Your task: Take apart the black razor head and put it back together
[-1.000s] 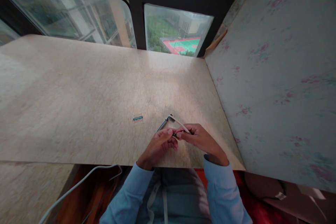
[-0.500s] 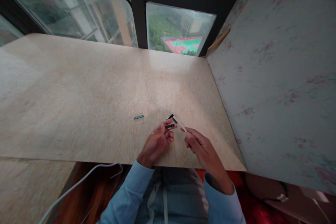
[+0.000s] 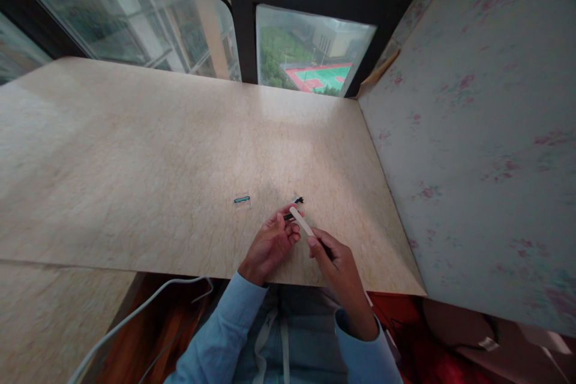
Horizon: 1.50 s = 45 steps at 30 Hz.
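My left hand [image 3: 271, 244] rests at the near edge of the beige marble-look tabletop [image 3: 157, 156], its fingertips pinched on a small dark slim piece [image 3: 293, 208] whose tip points away from me. My right hand [image 3: 335, 263] is closed around a thin white stick-like part [image 3: 301, 222], which slants up to the left and meets the dark piece. A tiny clear packet with a teal strip [image 3: 242, 200] lies on the tabletop a little left of my hands.
A floral-patterned panel [image 3: 477, 132] stands along the table's right side. Windows in a dark frame [image 3: 245, 30] lie beyond the far edge. A grey cable [image 3: 135, 312] loops below the near edge at left.
My hands were together around the parts, then came apart. My right hand has drawn back toward me and turned the white stick, whose tip now crosses the dark piece in my left hand.
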Each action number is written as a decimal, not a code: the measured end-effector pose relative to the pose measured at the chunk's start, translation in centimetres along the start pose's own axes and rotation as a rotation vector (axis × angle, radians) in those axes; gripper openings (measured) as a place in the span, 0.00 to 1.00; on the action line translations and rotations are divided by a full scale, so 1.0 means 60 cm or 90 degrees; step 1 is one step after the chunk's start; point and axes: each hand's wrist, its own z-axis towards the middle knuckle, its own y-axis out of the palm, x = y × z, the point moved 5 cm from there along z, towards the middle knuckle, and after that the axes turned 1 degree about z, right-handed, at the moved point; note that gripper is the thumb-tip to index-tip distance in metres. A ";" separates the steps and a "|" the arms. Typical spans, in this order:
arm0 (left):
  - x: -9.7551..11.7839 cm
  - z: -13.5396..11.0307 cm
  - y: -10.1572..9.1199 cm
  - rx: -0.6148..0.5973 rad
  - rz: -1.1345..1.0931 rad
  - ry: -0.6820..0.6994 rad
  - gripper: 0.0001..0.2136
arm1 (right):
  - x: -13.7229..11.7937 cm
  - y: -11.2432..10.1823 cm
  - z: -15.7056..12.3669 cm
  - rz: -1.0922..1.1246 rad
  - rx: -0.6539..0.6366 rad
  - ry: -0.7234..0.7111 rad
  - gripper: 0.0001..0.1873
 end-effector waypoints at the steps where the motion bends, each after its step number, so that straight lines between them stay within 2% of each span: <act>1: 0.000 0.000 0.001 -0.001 -0.003 -0.002 0.16 | 0.001 -0.001 -0.001 -0.002 0.012 0.004 0.20; 5: 0.001 -0.001 0.002 0.003 0.001 -0.008 0.16 | 0.004 -0.001 -0.004 0.006 0.033 0.014 0.20; 11: 0.001 -0.001 0.000 0.012 0.022 -0.010 0.17 | 0.004 0.007 -0.005 0.008 -0.006 -0.007 0.20; 17: 0.001 0.001 -0.001 0.003 0.009 0.000 0.17 | 0.009 -0.008 -0.009 -0.016 0.053 0.019 0.20; 23: 0.001 0.000 0.000 -0.002 0.004 -0.001 0.16 | 0.012 -0.003 -0.011 0.001 0.008 0.012 0.20; 28: 0.001 0.001 0.001 0.002 -0.008 0.000 0.16 | 0.016 -0.013 -0.013 -0.012 0.057 0.039 0.20; 35: 0.003 -0.003 0.002 0.016 0.013 -0.010 0.16 | 0.003 0.008 -0.014 -0.013 -0.019 -0.021 0.20; 42: 0.005 -0.003 0.008 -0.015 -0.004 0.005 0.16 | 0.008 -0.002 -0.014 -0.022 0.046 -0.008 0.20; 45: 0.004 -0.003 0.005 -0.001 0.002 0.000 0.16 | 0.002 0.005 -0.014 -0.014 0.005 -0.026 0.20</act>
